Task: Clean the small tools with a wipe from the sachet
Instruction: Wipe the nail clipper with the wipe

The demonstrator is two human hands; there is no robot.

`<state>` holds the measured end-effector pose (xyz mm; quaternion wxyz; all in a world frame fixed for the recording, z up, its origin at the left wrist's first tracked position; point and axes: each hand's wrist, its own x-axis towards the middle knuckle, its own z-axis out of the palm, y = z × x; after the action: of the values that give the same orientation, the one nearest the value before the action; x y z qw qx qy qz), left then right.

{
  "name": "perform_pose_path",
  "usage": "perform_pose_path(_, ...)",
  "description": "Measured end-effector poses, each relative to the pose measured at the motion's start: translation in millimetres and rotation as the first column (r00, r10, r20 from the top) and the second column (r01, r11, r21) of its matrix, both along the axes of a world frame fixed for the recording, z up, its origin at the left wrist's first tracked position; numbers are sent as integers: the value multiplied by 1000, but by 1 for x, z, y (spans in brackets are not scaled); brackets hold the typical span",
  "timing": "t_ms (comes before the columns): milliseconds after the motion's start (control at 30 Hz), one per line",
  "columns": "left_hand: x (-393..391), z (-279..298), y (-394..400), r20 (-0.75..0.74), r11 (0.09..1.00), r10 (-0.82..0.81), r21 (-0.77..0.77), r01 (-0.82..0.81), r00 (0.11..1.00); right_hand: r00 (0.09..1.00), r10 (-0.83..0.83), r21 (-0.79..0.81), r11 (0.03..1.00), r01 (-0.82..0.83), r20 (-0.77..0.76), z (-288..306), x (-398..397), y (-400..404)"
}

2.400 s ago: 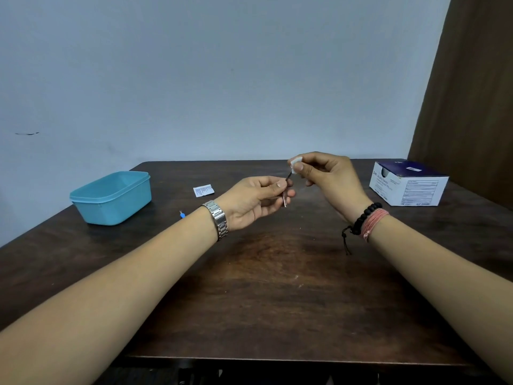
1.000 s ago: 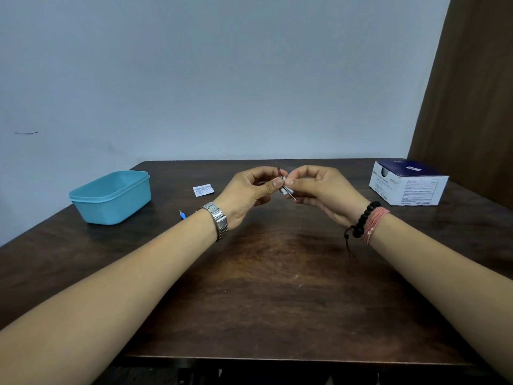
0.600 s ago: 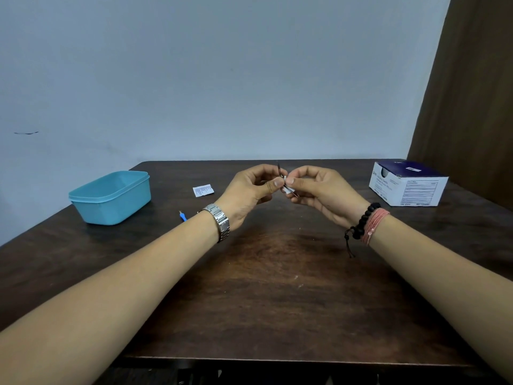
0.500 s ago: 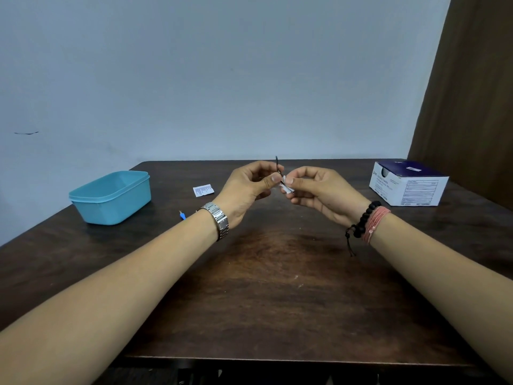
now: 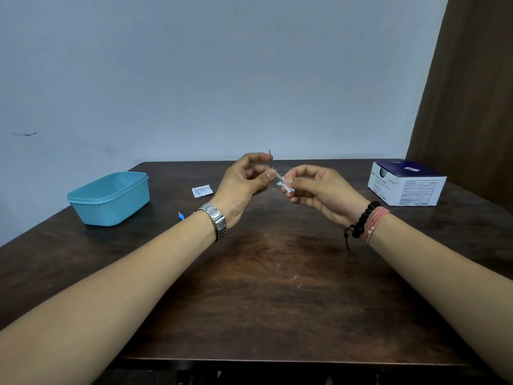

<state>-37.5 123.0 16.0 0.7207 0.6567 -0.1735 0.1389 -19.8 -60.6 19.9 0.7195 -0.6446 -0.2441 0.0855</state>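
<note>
My left hand [image 5: 244,184] pinches a thin dark metal tool [image 5: 270,159] between thumb and fingers, its tip pointing up above the far middle of the table. Just to its right, my right hand [image 5: 316,190] pinches a small white folded wipe [image 5: 284,184] that touches the tool's lower end. A torn white sachet [image 5: 202,190] lies flat on the table left of my left hand. A small blue-handled tool [image 5: 181,215] lies on the table beside my left forearm.
A teal plastic tub [image 5: 111,198] stands at the left of the dark wooden table [image 5: 277,287]. A blue and white carton [image 5: 406,186] sits at the far right. A brown curtain hangs at the right edge.
My left hand has turned the thin tool from slanted to upright and raised it slightly. The wipe in my right hand has slid toward the tool's lower end.
</note>
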Motion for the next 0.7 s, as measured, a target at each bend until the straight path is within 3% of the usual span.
perform_pose_path(133, -1, -3, -5, 23, 997, -10, 78, 8, 1000, 1000, -18, 37, 999, 18, 21, -1, -1, 1)
perform_pose_path(300, 0, 2, 0, 13, 997, 78, 11, -79, 997, 1000, 17, 58, 998, -18, 17, 2, 0, 1)
perform_pose_path(400, -1, 1, -3, -77, 997, 61, -51, -65, 995, 994, 3, 18, 1000, -5, 110, 1, -1, 1)
perform_pose_path(533, -4, -2, -6, -183, 996, -37, -91, 21, 982, 941, -121, -58, 987, 146, 317, 1, -2, 0)
perform_pose_path(700, -5, -2, -6, -224, 992, -80, -110, 57, 971, 902, -168, -84, 972, 218, 398, -1, 0, 0)
